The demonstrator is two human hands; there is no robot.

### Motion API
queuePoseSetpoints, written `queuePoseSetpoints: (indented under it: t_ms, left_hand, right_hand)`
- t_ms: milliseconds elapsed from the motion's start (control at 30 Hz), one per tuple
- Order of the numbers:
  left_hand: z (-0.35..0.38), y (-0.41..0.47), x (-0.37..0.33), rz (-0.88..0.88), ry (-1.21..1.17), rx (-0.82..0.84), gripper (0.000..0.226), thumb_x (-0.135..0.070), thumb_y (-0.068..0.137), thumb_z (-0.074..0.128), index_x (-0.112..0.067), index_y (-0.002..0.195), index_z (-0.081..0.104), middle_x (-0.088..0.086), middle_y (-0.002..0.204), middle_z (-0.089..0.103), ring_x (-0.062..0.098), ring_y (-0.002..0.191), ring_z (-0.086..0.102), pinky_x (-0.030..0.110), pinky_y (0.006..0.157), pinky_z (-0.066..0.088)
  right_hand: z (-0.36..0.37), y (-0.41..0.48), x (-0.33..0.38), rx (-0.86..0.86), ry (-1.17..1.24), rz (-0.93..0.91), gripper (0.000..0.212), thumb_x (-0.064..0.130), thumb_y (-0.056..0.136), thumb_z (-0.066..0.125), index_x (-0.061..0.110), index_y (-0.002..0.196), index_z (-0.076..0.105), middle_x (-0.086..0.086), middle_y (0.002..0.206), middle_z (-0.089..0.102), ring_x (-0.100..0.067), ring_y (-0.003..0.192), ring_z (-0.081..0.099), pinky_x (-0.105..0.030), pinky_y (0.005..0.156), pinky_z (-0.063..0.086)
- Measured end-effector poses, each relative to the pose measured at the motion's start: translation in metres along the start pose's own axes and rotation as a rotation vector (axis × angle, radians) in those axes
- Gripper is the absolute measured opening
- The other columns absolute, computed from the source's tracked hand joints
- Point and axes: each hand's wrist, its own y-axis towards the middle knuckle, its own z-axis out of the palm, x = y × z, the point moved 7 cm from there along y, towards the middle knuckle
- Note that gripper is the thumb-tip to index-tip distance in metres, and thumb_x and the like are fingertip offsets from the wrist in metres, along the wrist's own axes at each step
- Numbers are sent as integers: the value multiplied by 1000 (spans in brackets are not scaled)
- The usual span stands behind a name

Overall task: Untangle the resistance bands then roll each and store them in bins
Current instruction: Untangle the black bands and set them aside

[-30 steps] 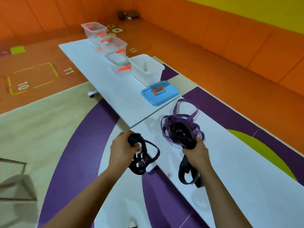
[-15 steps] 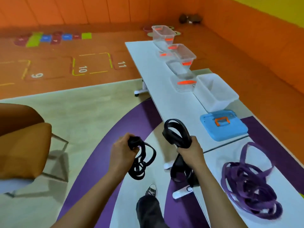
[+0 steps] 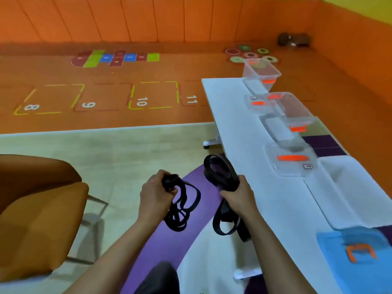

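Left of table [image 3: 233, 115], head view: my left hand [image 3: 154, 194] fisted round bunched thin black band [image 3: 186, 206], loops dangling below fist. My right hand [image 3: 239, 194] clenched on wide black band [image 3: 220, 172], coil above thumb, tails hanging beneath. Best, I judge: wind each flat, tight, untwisted. Clear bin [image 3: 290, 164] near, rightward on table.

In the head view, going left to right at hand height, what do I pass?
Orange chair, left hand gripping a tangled black band, right hand gripping a looped black band, white bin.
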Motion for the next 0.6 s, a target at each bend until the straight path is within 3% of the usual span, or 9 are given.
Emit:
queuePoseSetpoints:
  t_ms: [100,200,400,600]
  left_hand:
    - [-6,63,-3,10,-2,-47,27,-7,79,68,-26,98,64,-7,87,66,17,80,64,33,67,50]
    - [-3,133,-6,5,-40,-67,27,-7,78,67,-27,97,63,-7,89,66,18,81,64,36,69,52]
    - [13,254,-11,38,-41,33,26,-8,79,69,-28,94,62,-8,91,65,18,86,63,41,74,55]
    - [37,386,-61,125,-85,117,26,-10,79,70,-29,96,62,-9,95,65,18,87,64,43,76,56]
  right_hand:
    - [18,55,38,22,3,-31,45,14,78,71,23,116,50,1,101,64,-12,85,64,-28,64,51]
    - [32,114,76,17,5,-51,45,15,77,72,23,116,51,4,103,64,-9,88,62,-25,64,47]
    - [58,205,116,-50,11,43,42,18,80,72,24,115,49,6,101,63,-3,85,58,-23,63,45]
    - [38,301,173,-190,70,90,40,26,82,73,23,114,50,7,101,62,0,84,56,-21,63,42]
